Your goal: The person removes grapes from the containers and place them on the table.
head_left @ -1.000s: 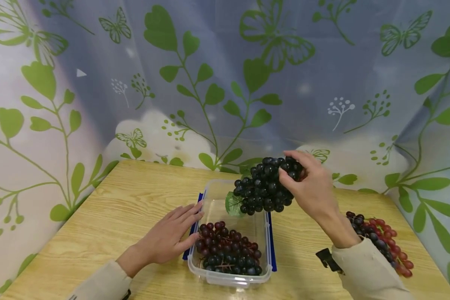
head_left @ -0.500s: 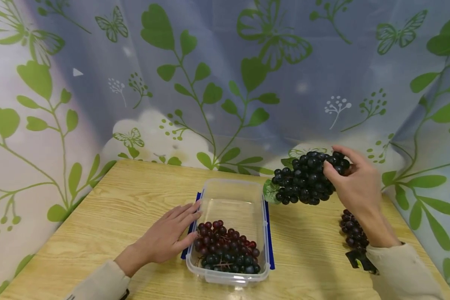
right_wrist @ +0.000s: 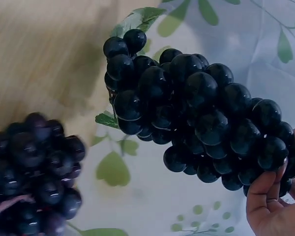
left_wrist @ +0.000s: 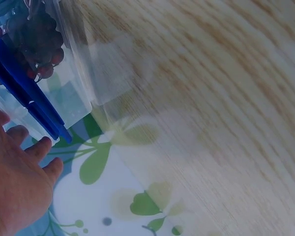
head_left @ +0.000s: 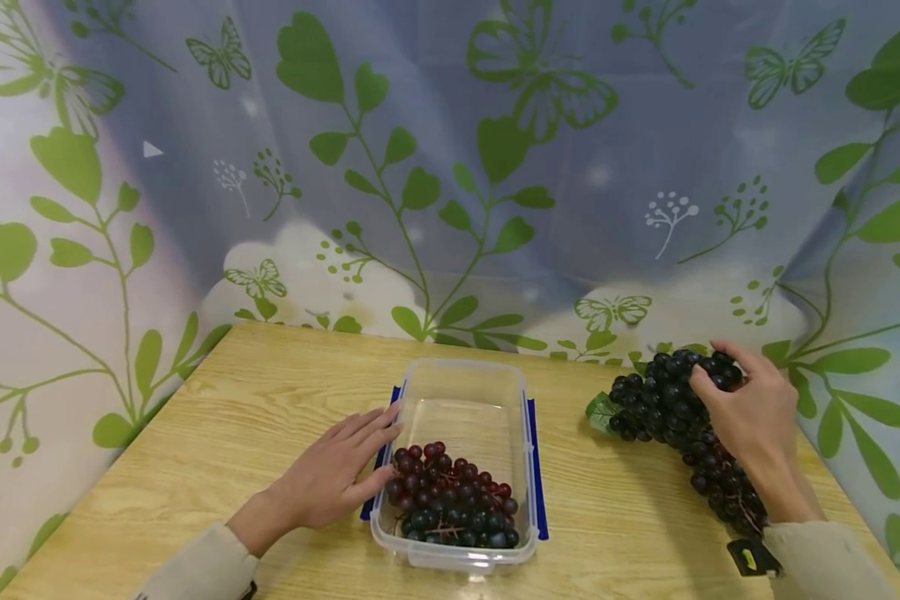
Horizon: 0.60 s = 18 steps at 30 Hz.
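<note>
My right hand [head_left: 753, 412] grips a bunch of black grapes [head_left: 663, 396] by its right end, above the right part of the table. In the right wrist view, thumb and fingers pinch the end of these black grapes [right_wrist: 201, 113], and a green leaf hangs at the far end. My left hand [head_left: 330, 475] lies with extended fingers against the left side of a clear plastic container [head_left: 465, 396]. Dark red and black grapes [head_left: 453, 500] lie in the container's near half. The left wrist view shows the fingers beside a blue side clip [left_wrist: 27, 88].
Another dark bunch of grapes [head_left: 720, 483] lies on the wooden table [head_left: 270, 383] at the right, partly hidden by my right arm. A patterned curtain [head_left: 420, 167] hangs behind the table. A second blue clip [head_left: 537, 458] hangs along the container's right side.
My right hand has carried the black grapes from above the container to the right, then lowered them beside the other dark bunch. The left hand has stayed at the container.
</note>
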### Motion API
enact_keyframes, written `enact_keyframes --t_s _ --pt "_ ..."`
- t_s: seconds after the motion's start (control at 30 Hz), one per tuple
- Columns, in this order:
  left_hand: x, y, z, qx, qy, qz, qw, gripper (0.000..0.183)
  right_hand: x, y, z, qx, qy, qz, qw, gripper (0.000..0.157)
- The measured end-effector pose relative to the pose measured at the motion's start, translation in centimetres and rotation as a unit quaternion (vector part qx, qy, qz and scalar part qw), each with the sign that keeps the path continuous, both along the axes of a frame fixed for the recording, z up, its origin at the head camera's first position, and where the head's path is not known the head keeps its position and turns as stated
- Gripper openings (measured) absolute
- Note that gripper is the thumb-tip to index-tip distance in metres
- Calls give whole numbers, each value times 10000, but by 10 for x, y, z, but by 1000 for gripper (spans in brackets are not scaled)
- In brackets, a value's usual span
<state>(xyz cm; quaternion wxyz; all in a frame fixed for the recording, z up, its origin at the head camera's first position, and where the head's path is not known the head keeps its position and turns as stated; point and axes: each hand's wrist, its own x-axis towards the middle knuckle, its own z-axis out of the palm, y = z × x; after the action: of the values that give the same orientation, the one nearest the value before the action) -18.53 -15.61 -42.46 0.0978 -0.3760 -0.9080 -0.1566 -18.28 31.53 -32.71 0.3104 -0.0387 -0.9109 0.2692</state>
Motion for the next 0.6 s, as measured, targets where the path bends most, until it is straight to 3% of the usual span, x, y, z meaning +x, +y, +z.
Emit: enact_keyframes --t_s 0.33,0.6 --pt "0 1 -1 84 41 -21 10000 52 22 16 -20 599 -605 59 9964 43" --pt "0 2 -2 115 117 -46 9999 52 41 17 -29 1026 -781 200 9915 40"
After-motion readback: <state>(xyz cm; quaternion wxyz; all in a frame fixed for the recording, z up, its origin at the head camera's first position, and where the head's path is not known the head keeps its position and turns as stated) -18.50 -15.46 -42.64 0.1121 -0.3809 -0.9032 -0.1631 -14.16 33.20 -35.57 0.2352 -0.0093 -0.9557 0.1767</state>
